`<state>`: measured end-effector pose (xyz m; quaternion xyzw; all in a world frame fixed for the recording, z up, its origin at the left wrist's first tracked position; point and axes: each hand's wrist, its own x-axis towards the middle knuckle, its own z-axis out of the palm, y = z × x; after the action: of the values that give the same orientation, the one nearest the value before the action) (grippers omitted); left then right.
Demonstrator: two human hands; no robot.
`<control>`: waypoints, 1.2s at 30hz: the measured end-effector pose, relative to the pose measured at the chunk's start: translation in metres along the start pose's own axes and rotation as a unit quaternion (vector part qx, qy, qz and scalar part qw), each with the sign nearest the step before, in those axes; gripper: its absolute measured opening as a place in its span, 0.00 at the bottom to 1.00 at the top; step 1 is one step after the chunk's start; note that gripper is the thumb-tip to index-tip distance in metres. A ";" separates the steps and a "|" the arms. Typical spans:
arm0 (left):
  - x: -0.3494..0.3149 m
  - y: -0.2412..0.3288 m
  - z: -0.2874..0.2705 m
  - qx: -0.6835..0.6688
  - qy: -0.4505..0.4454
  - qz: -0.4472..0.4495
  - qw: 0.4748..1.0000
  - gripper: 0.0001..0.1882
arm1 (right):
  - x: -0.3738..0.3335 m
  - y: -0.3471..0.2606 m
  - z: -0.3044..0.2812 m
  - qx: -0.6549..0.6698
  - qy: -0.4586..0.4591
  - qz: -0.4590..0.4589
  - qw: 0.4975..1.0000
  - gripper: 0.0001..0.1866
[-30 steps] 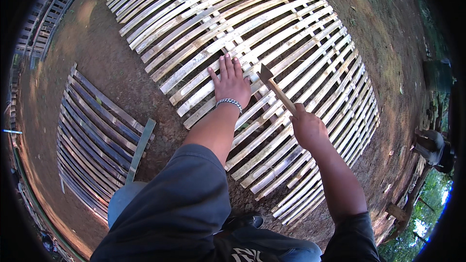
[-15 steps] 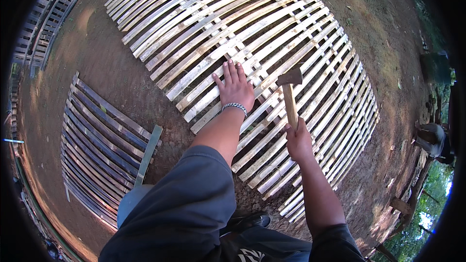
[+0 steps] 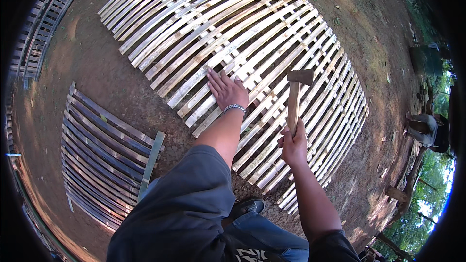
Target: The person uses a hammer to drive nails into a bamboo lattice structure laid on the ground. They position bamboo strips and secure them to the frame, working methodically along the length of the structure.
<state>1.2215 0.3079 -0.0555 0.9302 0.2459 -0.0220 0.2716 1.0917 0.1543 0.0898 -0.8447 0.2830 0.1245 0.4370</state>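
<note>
A large panel of pale wooden or bamboo slats (image 3: 199, 34) lies on the dirt, its slats crossed by several thin strips beneath. My left hand (image 3: 227, 90), with a silver chain bracelet (image 3: 235, 107) at the wrist, rests palm down on the slats near the middle, fingers spread. To its right, my right hand (image 3: 294, 146) is wrapped round the wooden handle of a hatchet (image 3: 293, 104). The hatchet stands upright in my grip, its dark metal head (image 3: 300, 76) raised above the slats.
A smaller panel of darker slats (image 3: 104, 145) lies at the left, with a greenish board (image 3: 151, 162) along its right end. More slatted panels (image 3: 51, 24) are at the far left. A person (image 3: 423, 130) is bent over at the right edge, near logs (image 3: 397, 194).
My left hand has shifted slightly to the left on the slats, its fingers turned leftward. My right hand still grips the hatchet, whose head has tilted a little. The view has shifted slightly.
</note>
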 end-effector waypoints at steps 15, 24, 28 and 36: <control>0.018 0.014 0.021 0.128 0.039 -0.147 0.980 0.36 | 0.101 0.005 0.026 -0.295 -0.051 -0.077 0.951 0.24; 0.021 0.018 0.023 0.126 0.058 -0.132 0.982 0.36 | 0.104 -0.006 0.029 -0.333 -0.112 -0.092 0.932 0.23; 0.018 0.011 0.024 0.138 0.068 -0.128 0.980 0.37 | 0.098 -0.036 0.021 -0.175 -0.088 -0.130 0.972 0.22; 0.016 0.010 0.030 0.149 0.082 -0.120 0.978 0.37 | 0.105 -0.009 0.007 -0.252 -0.166 -0.109 0.947 0.23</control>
<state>1.2433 0.2924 -0.0789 0.9225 0.3714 -0.0145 0.1042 1.1823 0.1256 0.0441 -0.9202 0.0724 0.2819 0.2618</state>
